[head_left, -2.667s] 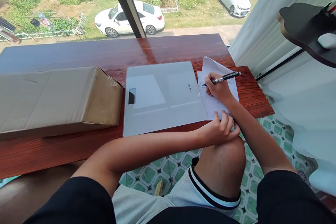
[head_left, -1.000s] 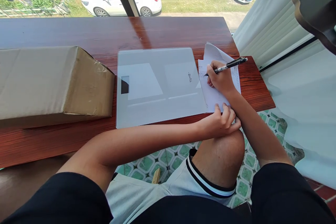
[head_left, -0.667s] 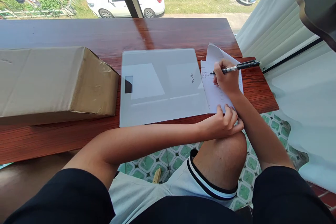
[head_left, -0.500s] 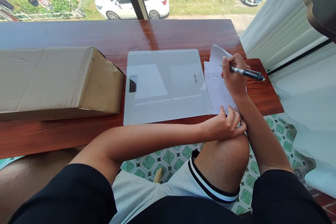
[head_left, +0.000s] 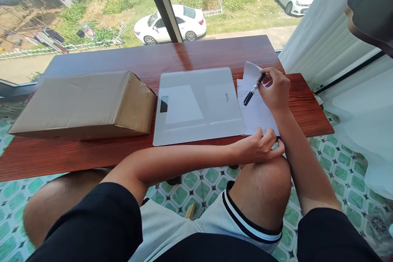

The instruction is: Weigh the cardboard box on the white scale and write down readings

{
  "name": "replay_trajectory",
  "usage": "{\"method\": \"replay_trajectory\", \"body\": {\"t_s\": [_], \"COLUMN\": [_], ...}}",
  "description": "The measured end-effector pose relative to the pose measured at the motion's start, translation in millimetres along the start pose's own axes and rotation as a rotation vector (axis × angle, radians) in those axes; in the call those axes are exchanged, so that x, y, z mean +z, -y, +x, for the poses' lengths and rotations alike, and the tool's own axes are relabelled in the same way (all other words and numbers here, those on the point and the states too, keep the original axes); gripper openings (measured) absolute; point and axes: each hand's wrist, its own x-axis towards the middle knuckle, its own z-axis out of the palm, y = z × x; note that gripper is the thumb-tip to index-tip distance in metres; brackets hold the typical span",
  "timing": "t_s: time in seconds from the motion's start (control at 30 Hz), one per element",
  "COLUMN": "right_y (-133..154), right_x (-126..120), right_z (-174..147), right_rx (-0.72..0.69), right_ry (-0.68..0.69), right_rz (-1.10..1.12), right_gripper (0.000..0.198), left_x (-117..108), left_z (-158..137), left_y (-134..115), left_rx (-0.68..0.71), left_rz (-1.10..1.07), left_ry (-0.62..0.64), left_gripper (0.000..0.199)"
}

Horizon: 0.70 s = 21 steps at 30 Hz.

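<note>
My right hand [head_left: 275, 89] is closed on a black and clear pen [head_left: 254, 90], held above the sheets with one end slanting down and to the left. Under it lie white paper sheets [head_left: 256, 112] with printed lines, one upper corner curling up. At the near edge of the paper, my left hand [head_left: 260, 145] rests by my knee, loosely bent with its fingers apart; its fingertips touch the sheet's lower border. Beside the paper sits a flat white glass-topped panel [head_left: 196, 131] with a small dark window, partly hidden by nothing but reflections.
A long brown cardboard box [head_left: 82, 102] occupies the left of the reddish wooden table [head_left: 76, 155]. White curtains [head_left: 346, 102] hang at the right, near a dark curved object [head_left: 371, 20]. Beyond the window stand two white cars [head_left: 172, 24]. Green patterned tiles [head_left: 196, 188] cover the floor.
The pen has turned in my right hand, from pointing rightward to slanting down-left over the paper. My left hand stays nearly in place. The camera view has tilted up slightly.
</note>
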Motion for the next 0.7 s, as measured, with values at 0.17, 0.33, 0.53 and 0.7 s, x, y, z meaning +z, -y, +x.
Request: {"method": "replay_trajectory", "body": {"t_s": [0.17, 0.33, 0.53, 0.7], "right_y": [-5.8, -15.1, -23.5, -19.7], "right_x": [0.6, -2.8, -8.5, -8.9], "right_z": [1.1, 0.7, 0.7, -0.2], "right_rx": [0.047, 0.151, 0.248, 0.284], "right_ry": [-0.057, -0.077, -0.011, 0.039], "right_rz": [-0.073, -0.197, -0.252, -0.236], "right_gripper": [0.027, 0.023, 0.025, 0.027], "left_x": [1.0, -3.7, -28.9, -60.4], "left_z": [0.7, -6.5, -50.5, -100.0], "left_y": [0.7, 2.8, 5.0, -6.8], "left_rx": [0.074, 0.057, 0.106, 0.103], "left_rz": [-0.008, 0.022, -0.033, -0.099], "left_ry": [0.053, -0.005, -0.142, -0.194], "left_gripper": [0.031, 0.030, 0.024, 0.026]}}
